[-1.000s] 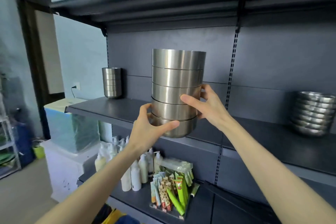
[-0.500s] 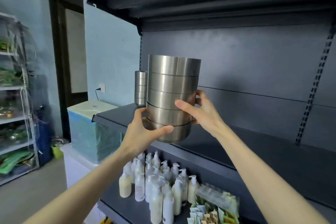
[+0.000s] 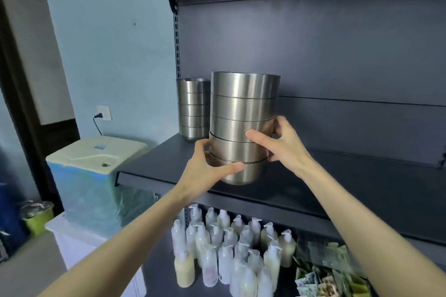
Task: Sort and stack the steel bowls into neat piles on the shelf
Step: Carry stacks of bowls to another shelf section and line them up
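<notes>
Your left hand (image 3: pixel 205 171) grips the held stack of bowls (image 3: pixel 243 113) low on its left side. The thumb lies across the front of the lowest bowl and the fingers curl round toward the back. Your right hand (image 3: pixel 282 144) grips the same stack on its right side, one level higher. Its thumb presses the front near the seam between the third and fourth bowls from the top, and its fingers wrap behind. Both hands are closed on the stack; neither is free.

The held stack consists of five steel bowls, nested, rims up. The upper three sit square. The lower two are slightly tilted out of line. The stack stands upright over the front left part of the shelf (image 3: pixel 337 188), near its front edge. Whether its base touches the shelf surface cannot be told.

A second stack (image 3: pixel 193 106) stands on the shelf at the back left corner, against the rear panel. It also counts five bowls, evenly nested. It appears just behind and left of the held stack, not touching it.

Below, the lower shelf (image 3: pixel 159 272) carries a group of pump bottles (image 3: pixel 226 248) in rows, more than a dozen. The exact count cannot be read. Some blurred packets (image 3: pixel 323 277) lie to their right.

Left of the shelving stands one blue container (image 3: pixel 91 190) with a cream lid. One wall socket (image 3: pixel 104 112) with one plug is above it.
</notes>
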Tool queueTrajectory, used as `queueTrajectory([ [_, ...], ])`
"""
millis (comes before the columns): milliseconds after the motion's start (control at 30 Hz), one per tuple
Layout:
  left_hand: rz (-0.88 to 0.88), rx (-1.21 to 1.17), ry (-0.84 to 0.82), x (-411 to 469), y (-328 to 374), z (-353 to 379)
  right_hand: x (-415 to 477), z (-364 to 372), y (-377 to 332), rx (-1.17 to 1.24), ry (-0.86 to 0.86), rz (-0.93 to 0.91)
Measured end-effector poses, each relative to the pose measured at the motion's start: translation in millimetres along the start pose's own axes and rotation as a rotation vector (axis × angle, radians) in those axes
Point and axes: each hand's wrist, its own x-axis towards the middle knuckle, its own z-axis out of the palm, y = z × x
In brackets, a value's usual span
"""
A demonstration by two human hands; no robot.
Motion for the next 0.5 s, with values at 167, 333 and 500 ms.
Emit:
queueTrajectory([
  [167,-0.008,-0.013,-0.066,52.5,-32.9,-10.3,37.3,24.1,23.3,-0.043,0.052,0.014],
  [333,-0.033,-0.036,-0.117,101.8,-54.0,-18.6,81.9,40.5,43.8,-0.053,0.089,0.044],
  [500,-0.04,-0.052,-0.153,141.9,-76.9,-25.3,113.3,56.1,59.7,-0.076,0.12,0.082],
])
